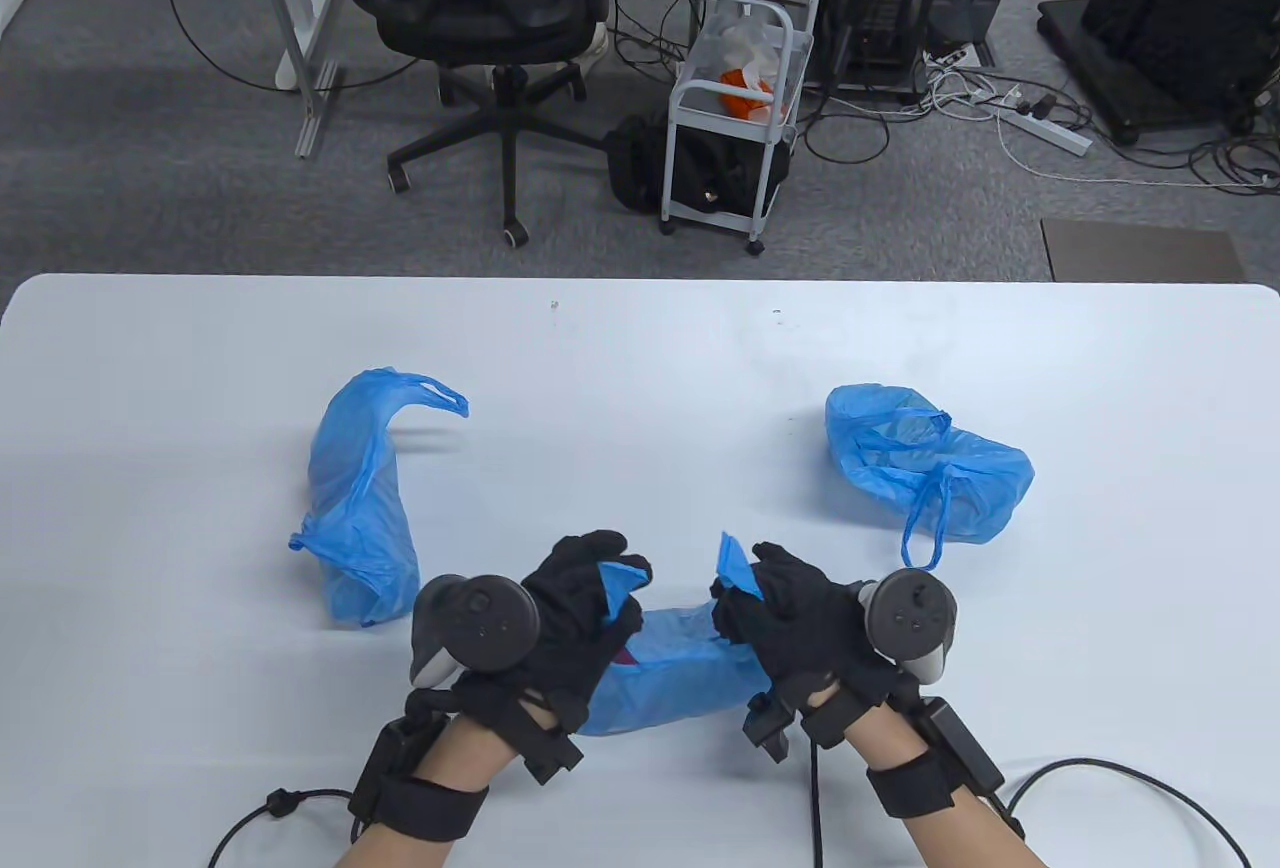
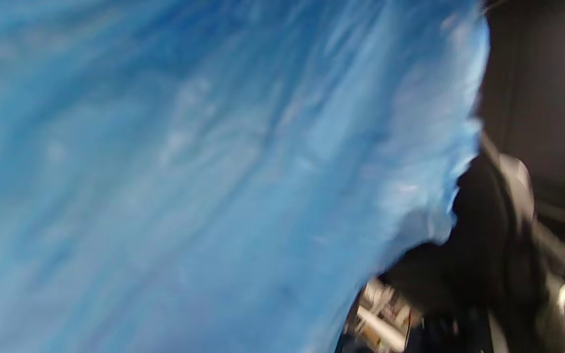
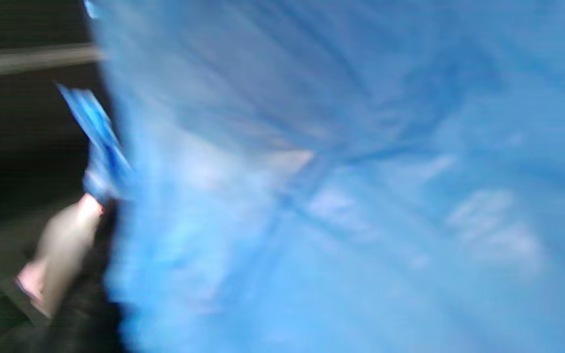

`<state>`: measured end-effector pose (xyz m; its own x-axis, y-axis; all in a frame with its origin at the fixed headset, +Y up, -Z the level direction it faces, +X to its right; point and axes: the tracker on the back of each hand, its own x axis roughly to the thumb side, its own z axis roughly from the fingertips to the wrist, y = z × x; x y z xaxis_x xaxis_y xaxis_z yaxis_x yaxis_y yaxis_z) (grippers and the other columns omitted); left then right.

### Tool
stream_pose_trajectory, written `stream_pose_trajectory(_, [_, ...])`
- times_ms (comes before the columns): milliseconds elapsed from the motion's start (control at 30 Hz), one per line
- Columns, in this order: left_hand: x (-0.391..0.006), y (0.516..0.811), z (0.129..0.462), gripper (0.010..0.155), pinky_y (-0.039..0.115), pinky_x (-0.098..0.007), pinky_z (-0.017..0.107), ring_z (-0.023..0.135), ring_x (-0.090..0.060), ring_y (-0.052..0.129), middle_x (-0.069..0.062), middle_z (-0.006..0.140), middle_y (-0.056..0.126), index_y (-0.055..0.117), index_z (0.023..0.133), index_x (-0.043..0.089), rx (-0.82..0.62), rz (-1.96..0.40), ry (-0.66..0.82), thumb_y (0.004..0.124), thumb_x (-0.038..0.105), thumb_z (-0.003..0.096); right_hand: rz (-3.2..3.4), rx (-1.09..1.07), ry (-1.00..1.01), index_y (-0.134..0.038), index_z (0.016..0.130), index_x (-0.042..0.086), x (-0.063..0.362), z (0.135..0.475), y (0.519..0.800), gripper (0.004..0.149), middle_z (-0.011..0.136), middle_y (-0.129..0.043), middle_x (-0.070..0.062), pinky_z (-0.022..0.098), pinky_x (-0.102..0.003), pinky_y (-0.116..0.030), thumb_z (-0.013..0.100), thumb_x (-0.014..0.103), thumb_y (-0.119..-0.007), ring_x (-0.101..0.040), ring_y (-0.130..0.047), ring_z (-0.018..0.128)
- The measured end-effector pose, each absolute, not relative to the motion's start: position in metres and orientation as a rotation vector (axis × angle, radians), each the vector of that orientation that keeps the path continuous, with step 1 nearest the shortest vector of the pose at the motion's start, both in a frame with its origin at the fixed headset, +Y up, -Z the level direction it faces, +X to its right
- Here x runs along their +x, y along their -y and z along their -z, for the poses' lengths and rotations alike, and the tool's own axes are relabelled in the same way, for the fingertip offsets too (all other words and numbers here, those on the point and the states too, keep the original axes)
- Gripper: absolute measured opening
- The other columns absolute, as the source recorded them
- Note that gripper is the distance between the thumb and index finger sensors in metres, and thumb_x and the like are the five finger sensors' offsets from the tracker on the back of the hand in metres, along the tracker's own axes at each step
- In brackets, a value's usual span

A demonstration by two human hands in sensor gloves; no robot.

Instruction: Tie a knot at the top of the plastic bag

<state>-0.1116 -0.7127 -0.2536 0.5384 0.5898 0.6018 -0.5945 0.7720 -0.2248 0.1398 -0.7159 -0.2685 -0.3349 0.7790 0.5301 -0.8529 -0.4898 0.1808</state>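
You had the blue plastic bag (image 1: pixel 680 673) lying across the near edge of the white table (image 1: pixel 640 348), directly in front of you, its long axis running left to right between your two wrists. Your left hand (image 1: pixel 575 608) was closed around one blue handle end (image 1: pixel 625 583) at the bag's left side; your right hand (image 1: pixel 790 618) pinched the other handle end (image 1: pixel 735 563), which stuck up past the fingers. The two ends stood apart, each rising on its own side of the bag's top, with open table showing between them.

That gap was the relation that mattered: neither hand was nearer, since each already gripped its own end, so the coming move, by my reading, called for bringing the ends toward each other over the middle of the bag and crossing them. No crossing or loop showed yet, so the knot looked barely begun.

Both wrist views were filled with blurred blue plastic (image 2: pixel 214 171) pressed close to the lens, and finger positions could not be read there.

Two more blue bags lay farther back, one (image 1: pixel 355 508) well to your left, another (image 1: pixel 925 473) to your right with its handles (image 1: pixel 935 488) seemingly drawn together on top.
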Motion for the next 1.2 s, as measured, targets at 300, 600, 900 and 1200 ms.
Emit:
stream_pose_trajectory(300, [-0.092, 0.722, 0.248, 0.04, 0.036, -0.059, 0.077, 0.106, -0.029, 0.052, 0.004, 0.097, 0.073, 0.077, 0.068, 0.024, -0.037, -0.473, 0.699, 0.063, 0.053, 0.0439, -2.256, 0.897, -0.151, -0.086, 0.062, 0.019, 0.117, 0.263, 0.725, 0.037, 0.066, -0.09, -0.012, 0.065, -0.07, -0.034, 0.047, 0.05, -0.072, -0.047, -0.08, 0.071])
stream_pose_trajectory(600, [-0.078, 0.726, 0.247, 0.042, 0.034, -0.059, 0.077, 0.105, -0.031, 0.056, 0.003, 0.093, 0.079, 0.082, 0.062, 0.028, -0.019, -0.261, 0.657, 0.064, 0.06, 0.0414, -2.266, 0.799, -0.058, -0.093, 0.056, 0.019, 0.117, 0.262, 0.728, 0.061, 0.058, -0.098, -0.012, 0.065, -0.07, -0.037, 0.041, 0.072, -0.066, -0.049, -0.084, 0.069])
stream_pose_trajectory(900, [-0.097, 0.726, 0.257, 0.079, 0.035, -0.059, 0.077, 0.107, -0.033, 0.052, -0.002, 0.102, 0.073, 0.075, 0.086, 0.026, -0.085, -0.555, 0.591, 0.05, 0.082, 0.036, -2.169, 0.81, -0.029, -0.096, 0.054, 0.019, 0.121, 0.265, 0.729, 0.049, 0.057, -0.1, -0.012, 0.064, -0.07, -0.041, 0.047, 0.056, -0.065, -0.048, -0.087, 0.066])
stream_pose_trajectory(1200, [-0.099, 0.733, 0.259, 0.053, 0.035, -0.059, 0.077, 0.106, -0.032, 0.051, 0.002, 0.102, 0.069, 0.062, 0.09, 0.037, -0.228, -0.942, 0.522, 0.059, 0.063, 0.0438, -2.23, 0.967, 0.02, -0.097, 0.062, 0.015, 0.107, 0.254, 0.723, 0.056, 0.065, -0.1, -0.015, 0.064, -0.071, -0.041, 0.046, 0.057, -0.064, -0.049, -0.086, 0.069])
